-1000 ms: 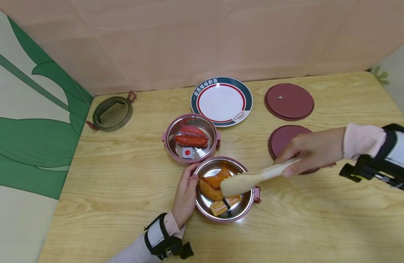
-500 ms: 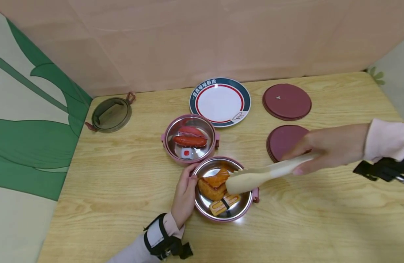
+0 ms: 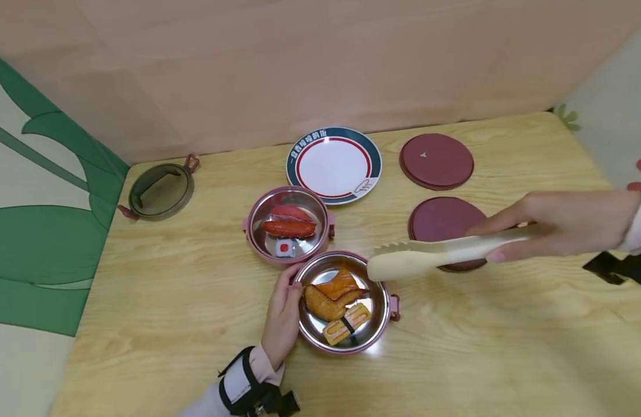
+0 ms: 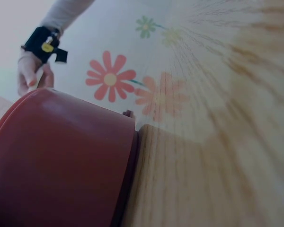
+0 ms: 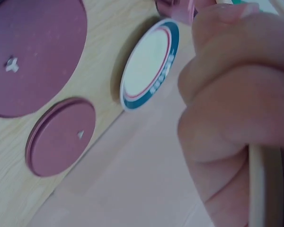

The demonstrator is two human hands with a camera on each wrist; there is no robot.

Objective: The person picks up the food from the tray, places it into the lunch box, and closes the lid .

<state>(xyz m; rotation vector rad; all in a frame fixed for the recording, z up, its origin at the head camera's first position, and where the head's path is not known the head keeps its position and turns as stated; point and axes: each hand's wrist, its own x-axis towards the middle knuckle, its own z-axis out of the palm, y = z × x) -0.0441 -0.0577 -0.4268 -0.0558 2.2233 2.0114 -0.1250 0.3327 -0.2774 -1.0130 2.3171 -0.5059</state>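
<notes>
My left hand (image 3: 282,315) grips the left rim of a pink steel-lined bowl (image 3: 388,330), thumb at the edge. A chicken wing (image 3: 326,304), an orange food piece (image 3: 341,282) and a yellow piece with a black band (image 3: 348,325) lie in it. In the head view, my right hand (image 3: 565,226) holds cream tongs (image 3: 425,258), their tips above the bowl's upper right edge; no food shows between them. The right wrist view shows fingers curled round the tongs' handle (image 5: 265,189). In the left wrist view the bowl's outer wall (image 4: 66,161) hides the left fingers.
A second pink bowl (image 3: 254,246) with sausage-like pieces (image 3: 289,229) and a white block (image 3: 285,248) stands just behind. Farther back are a white plate (image 3: 333,168), two maroon lids (image 3: 436,161) and, at left, a dark translucent lid (image 3: 161,191) with clips.
My right hand and the tongs have risen out of the bowl, backwards and to the right. The left hand stays on the bowl; the head view has shifted slightly.
</notes>
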